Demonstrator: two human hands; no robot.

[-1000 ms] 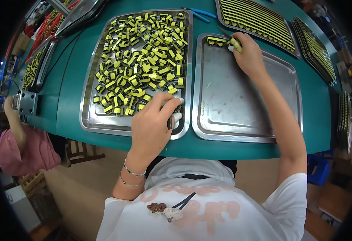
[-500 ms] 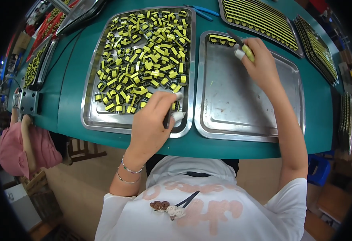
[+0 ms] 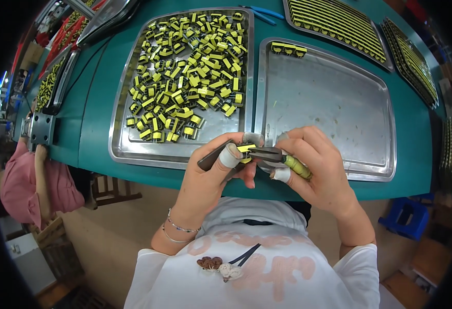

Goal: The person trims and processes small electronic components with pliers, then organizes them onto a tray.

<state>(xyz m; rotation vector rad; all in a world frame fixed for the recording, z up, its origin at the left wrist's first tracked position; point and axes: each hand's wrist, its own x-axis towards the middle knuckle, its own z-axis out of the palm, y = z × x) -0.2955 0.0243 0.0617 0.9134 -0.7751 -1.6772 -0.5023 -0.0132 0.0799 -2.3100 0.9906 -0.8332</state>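
In front of my body, over the near edges of two metal trays, my left hand (image 3: 213, 165) grips a small transformer (image 3: 246, 148), a black part wrapped in yellow tape. A dark flat strip (image 3: 213, 156), its kind unclear, also sticks out of this hand. My right hand (image 3: 316, 167) is closed round pliers (image 3: 297, 167) with yellow-green wrapped handles. Their dark jaws reach leftward to the transformer; whether they bite on it I cannot tell. White wraps cover some fingertips. The left tray (image 3: 125, 105) holds a loose heap of such transformers; the right tray (image 3: 329, 110) has a short row (image 3: 288, 49) at its far left corner.
Blue-handled pliers (image 3: 261, 14) lie behind the trays. Full trays of lined-up transformers (image 3: 334, 28) and a further stack (image 3: 410, 59) stand at the far right. A co-worker in a pink top (image 3: 38, 188) sits at the left, beside a metal fixture (image 3: 43, 129). A blue stool (image 3: 405, 219) stands lower right.
My right hand has come with its pliers from the right tray's far corner toward my body. My left hand has moved right, out of the left tray, and now holds a transformer at the jaws.
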